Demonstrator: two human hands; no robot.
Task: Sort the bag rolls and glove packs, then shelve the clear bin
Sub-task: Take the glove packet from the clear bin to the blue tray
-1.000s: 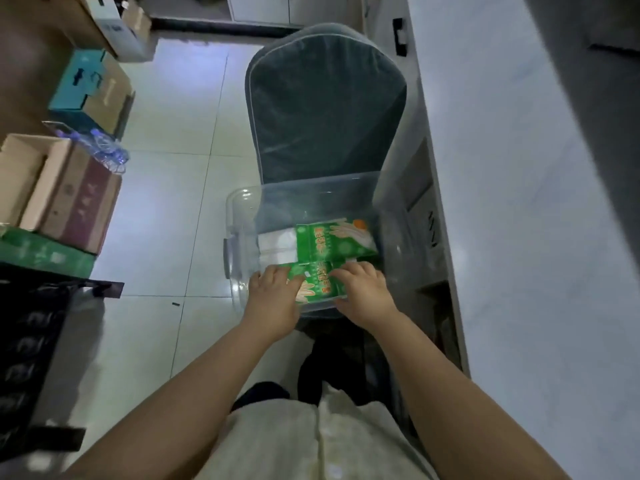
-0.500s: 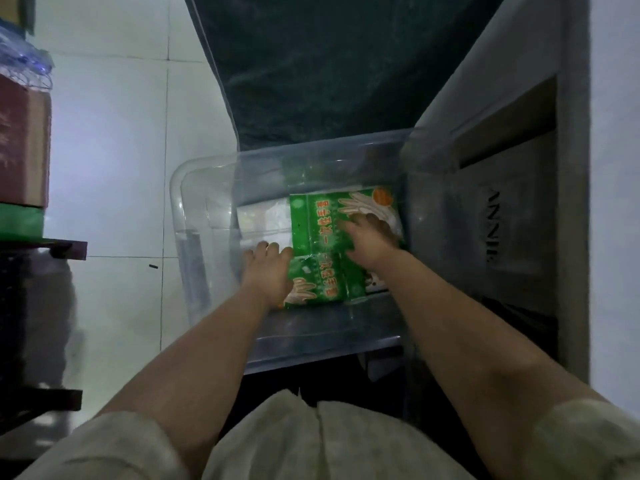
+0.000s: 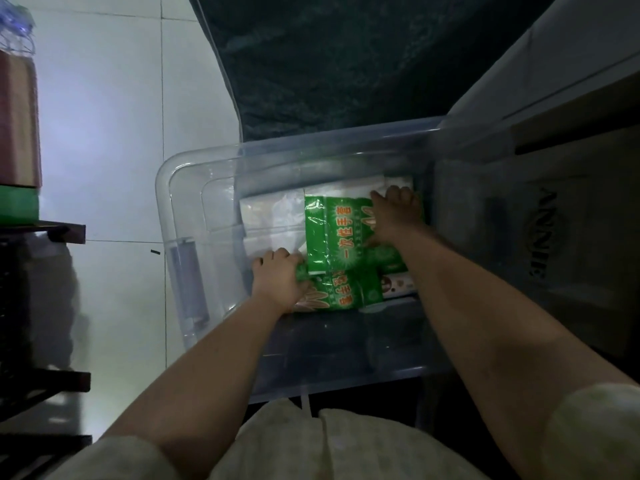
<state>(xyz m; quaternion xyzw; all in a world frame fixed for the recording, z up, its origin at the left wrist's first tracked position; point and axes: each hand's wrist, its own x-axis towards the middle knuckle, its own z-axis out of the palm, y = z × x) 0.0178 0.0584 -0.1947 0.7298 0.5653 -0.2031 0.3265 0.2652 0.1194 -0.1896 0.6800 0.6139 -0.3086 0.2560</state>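
A clear plastic bin [image 3: 173,202] stands in front of me on a dark seat. Inside lie two green glove packs: a far one [image 3: 332,233] with orange print and a near one [image 3: 346,292] partly under it. White bag rolls [image 3: 273,216] lie to their left and behind. My left hand [image 3: 277,278] is closed on the left edge of the near green pack. My right hand [image 3: 394,216] presses down on the right part of the far green pack, fingers bent over it. Both forearms reach down into the bin.
A dark teal chair back [image 3: 346,64] rises behind the bin. A dark box with lettering [image 3: 543,233] sits to the right under a pale counter [image 3: 571,46]. At left stand a brown carton [image 3: 17,123] and a black rack [image 3: 41,375] on the tiled floor [image 3: 114,133].
The view has come much closer to the bin. My right hand moved from the near pack up onto the far pack; my left hand shifted slightly onto the near pack's left edge.
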